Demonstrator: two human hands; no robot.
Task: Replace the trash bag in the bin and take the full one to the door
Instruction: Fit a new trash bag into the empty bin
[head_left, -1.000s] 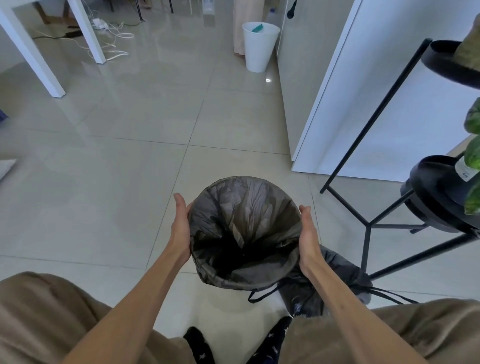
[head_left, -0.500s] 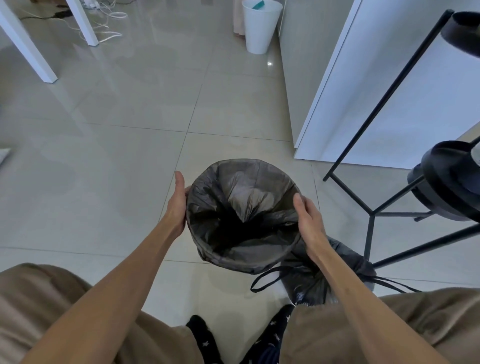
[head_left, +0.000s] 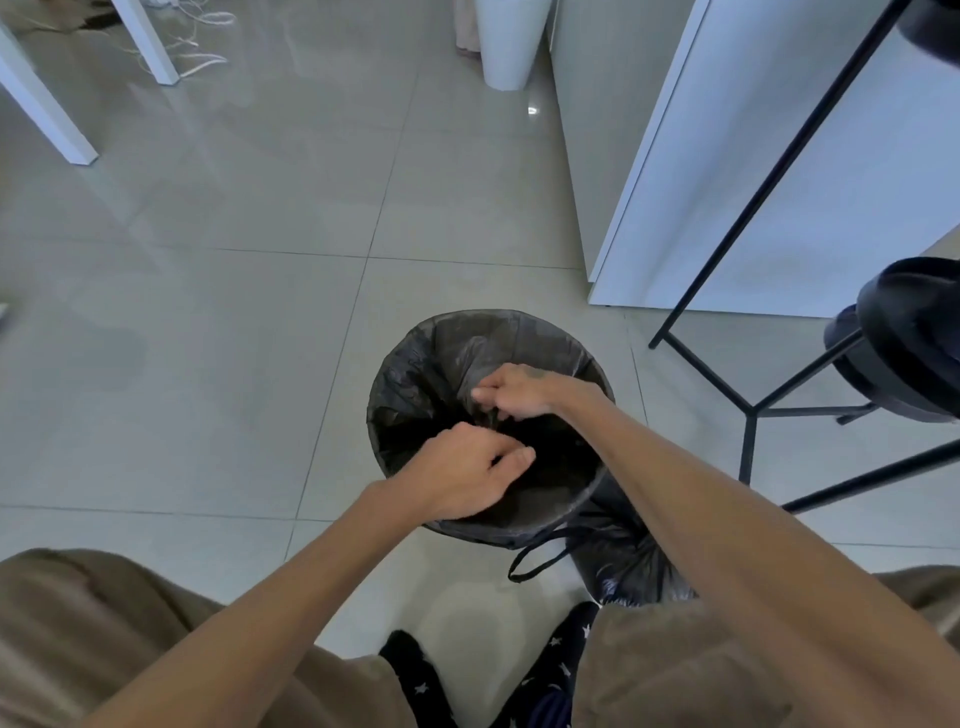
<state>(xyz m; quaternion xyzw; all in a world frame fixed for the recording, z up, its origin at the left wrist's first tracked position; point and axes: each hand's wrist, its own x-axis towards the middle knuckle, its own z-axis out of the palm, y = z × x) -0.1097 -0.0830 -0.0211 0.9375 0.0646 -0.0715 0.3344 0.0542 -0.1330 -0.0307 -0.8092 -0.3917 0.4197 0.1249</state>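
Note:
A round bin (head_left: 395, 374) stands on the tiled floor in front of me, lined with a fresh dark grey trash bag (head_left: 431, 364) folded over its rim. Both my hands are inside the bin's mouth. My left hand (head_left: 467, 473) reaches in from the near side with curled fingers on the bag's folds. My right hand (head_left: 514, 389) pinches the plastic near the middle. The full black bag (head_left: 623, 556), tied with drawstring loops, sits on the floor just right of the bin, by my right knee.
A black metal plant stand (head_left: 748, 415) with round trays stands to the right. White cabinet panels (head_left: 779, 182) rise behind it. A white bin (head_left: 511, 47) is far ahead. White table legs (head_left: 57, 124) and cables lie at the far left. My knees and socked feet are below.
Both hands left the outside of the bin's rim and went into the bag's opening. The camera tilted down and closer to the bin.

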